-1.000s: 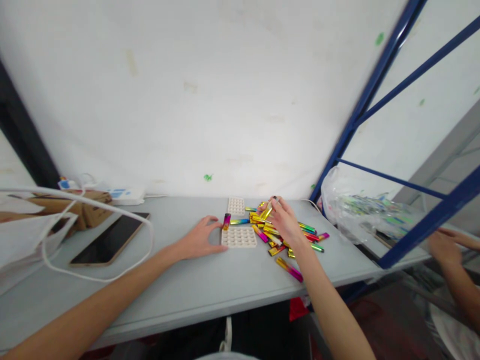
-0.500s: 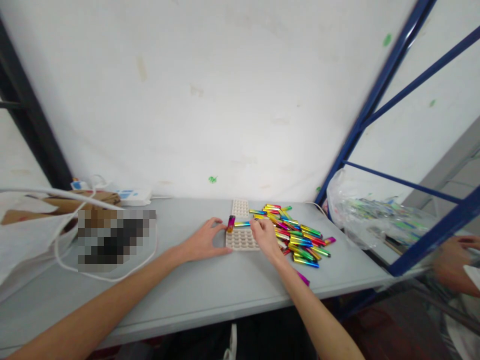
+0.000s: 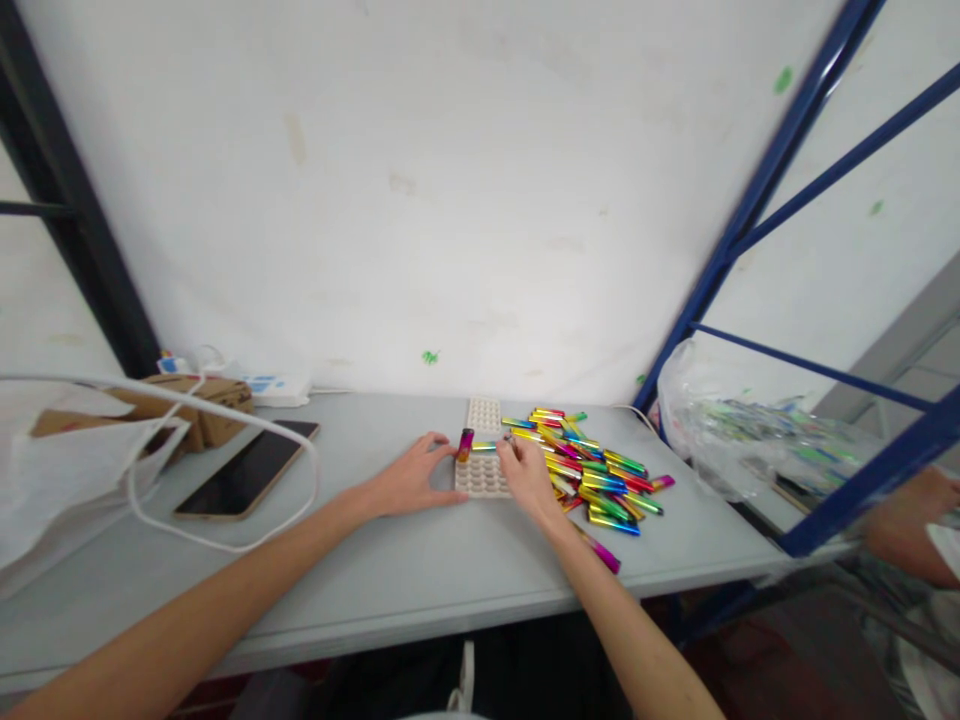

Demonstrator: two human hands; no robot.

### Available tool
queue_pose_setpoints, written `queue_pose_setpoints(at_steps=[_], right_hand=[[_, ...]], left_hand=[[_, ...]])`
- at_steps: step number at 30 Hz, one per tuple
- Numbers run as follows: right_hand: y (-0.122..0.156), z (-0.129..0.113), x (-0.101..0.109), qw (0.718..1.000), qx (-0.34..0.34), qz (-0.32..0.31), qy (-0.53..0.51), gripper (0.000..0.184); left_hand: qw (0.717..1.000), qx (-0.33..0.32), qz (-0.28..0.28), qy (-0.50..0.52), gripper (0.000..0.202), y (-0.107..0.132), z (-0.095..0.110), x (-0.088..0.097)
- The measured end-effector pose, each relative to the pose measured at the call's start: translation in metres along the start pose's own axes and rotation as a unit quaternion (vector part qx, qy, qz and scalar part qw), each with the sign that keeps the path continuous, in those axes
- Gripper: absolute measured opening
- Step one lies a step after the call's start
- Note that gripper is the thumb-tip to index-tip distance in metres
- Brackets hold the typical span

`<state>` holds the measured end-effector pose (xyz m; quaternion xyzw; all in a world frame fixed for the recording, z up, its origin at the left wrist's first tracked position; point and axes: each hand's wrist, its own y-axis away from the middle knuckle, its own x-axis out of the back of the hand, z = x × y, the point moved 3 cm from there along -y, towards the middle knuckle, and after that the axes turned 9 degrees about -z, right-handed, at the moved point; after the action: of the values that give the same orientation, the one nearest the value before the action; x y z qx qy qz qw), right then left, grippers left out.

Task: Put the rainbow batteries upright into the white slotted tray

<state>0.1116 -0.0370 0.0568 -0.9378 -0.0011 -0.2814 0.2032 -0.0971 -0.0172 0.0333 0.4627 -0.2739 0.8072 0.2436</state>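
Note:
A beige tray with rows of holes (image 3: 484, 480) lies on the table. One purple-and-orange lighter (image 3: 465, 445) stands upright at its left edge. My left hand (image 3: 416, 478) is beside that edge, thumb and fingers spread apart, the fingertips near the upright lighter. Over the right part of the tray, my right hand (image 3: 525, 470) is closed on a shiny yellow-and-blue lighter (image 3: 484, 446), which lies level and points left toward the upright one. A loose pile of metallic, many-coloured lighters (image 3: 604, 482) spreads right of my right hand.
A phone (image 3: 244, 470), a white cable (image 3: 313, 470) and a cardboard box (image 3: 221, 415) are on the left. Blue metal framing (image 3: 720, 260) and a clear plastic bag (image 3: 679, 400) stand at right. Another person's arm (image 3: 911, 525) shows at the far right.
The view has shifted slightly. My right hand and the lighter in it have moved a little left, closer to the upright lighter. My left hand keeps nearly the same place and shape.

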Motion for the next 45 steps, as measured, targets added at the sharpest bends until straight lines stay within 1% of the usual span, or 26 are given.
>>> queue_pose_setpoints(at_steps=[7, 10, 12, 14, 17, 20, 22, 26, 29, 31, 33, 35, 36, 38, 40, 43, 45], right_hand=[[-0.001, -0.019, 0.008, 0.995, 0.074, -0.036, 0.063, 0.031], [-0.006, -0.029, 0.011, 0.984, 0.137, -0.038, 0.11, 0.031], [-0.013, -0.034, 0.009, 0.973, 0.164, -0.054, 0.151, 0.032], [-0.021, -0.034, 0.006, 0.966, 0.163, -0.085, 0.181, 0.034], [-0.028, -0.025, -0.002, 0.961, 0.148, -0.129, 0.195, 0.038], [-0.027, -0.014, -0.006, 0.96, 0.137, -0.153, 0.191, 0.041], [-0.025, -0.008, -0.006, 0.958, 0.136, -0.163, 0.191, 0.041], [-0.024, -0.006, -0.006, 0.95, 0.147, -0.201, 0.19, 0.037], [-0.027, -0.008, -0.009, 0.94, 0.163, -0.209, 0.216, 0.035], [-0.028, -0.01, -0.013, 0.928, 0.174, -0.212, 0.253, 0.033], [-0.028, -0.012, -0.015, 0.914, 0.165, -0.203, 0.309, 0.036], [-0.027, -0.014, -0.014, 0.903, 0.143, -0.189, 0.358, 0.044], [-0.025, -0.015, -0.012, 0.901, 0.136, -0.186, 0.367, 0.048], [-0.022, -0.015, -0.004, 0.907, 0.134, -0.185, 0.354, 0.051], [-0.02, -0.01, 0.012, 0.92, 0.129, -0.171, 0.329, 0.05], [-0.02, 0.01, 0.052, 0.936, 0.099, -0.126, 0.313, 0.045], [-0.02, 0.03, 0.081, 0.941, 0.087, -0.108, 0.309, 0.034]], left_hand=[[1.0, -0.009, 0.01, 0.009, 0.066, 0.001, 0.002, 0.001], [1.0, -0.015, 0.012, 0.008, 0.066, 0.0, 0.002, 0.001], [1.0, -0.016, 0.013, 0.007, 0.067, -0.001, 0.002, 0.001], [1.0, -0.016, 0.014, 0.01, 0.067, -0.002, 0.001, 0.0], [1.0, -0.014, 0.012, 0.021, 0.068, -0.004, 0.001, -0.001], [1.0, -0.016, 0.0, 0.027, 0.07, -0.004, 0.001, -0.001], [0.999, -0.022, -0.002, 0.028, 0.068, -0.003, 0.002, -0.001], [0.999, -0.028, 0.006, 0.027, 0.064, -0.003, 0.001, 0.0], [0.999, -0.029, 0.004, 0.02, 0.065, -0.003, 0.001, -0.001], [0.999, -0.029, 0.0, 0.016, 0.066, -0.004, 0.001, -0.001], [0.999, -0.03, -0.005, 0.015, 0.067, -0.004, 0.0, -0.002], [0.999, -0.033, -0.008, 0.014, 0.066, -0.004, -0.001, -0.002], [0.999, -0.035, -0.009, 0.011, 0.065, -0.004, -0.001, -0.002], [0.999, -0.036, -0.007, 0.004, 0.064, -0.004, -0.002, -0.002], [0.999, -0.035, -0.009, -0.001, 0.064, -0.004, -0.002, -0.001], [0.999, -0.031, -0.021, -0.009, 0.066, -0.004, 0.0, 0.001], [0.999, -0.027, -0.029, -0.017, 0.067, -0.004, 0.002, 0.002]])
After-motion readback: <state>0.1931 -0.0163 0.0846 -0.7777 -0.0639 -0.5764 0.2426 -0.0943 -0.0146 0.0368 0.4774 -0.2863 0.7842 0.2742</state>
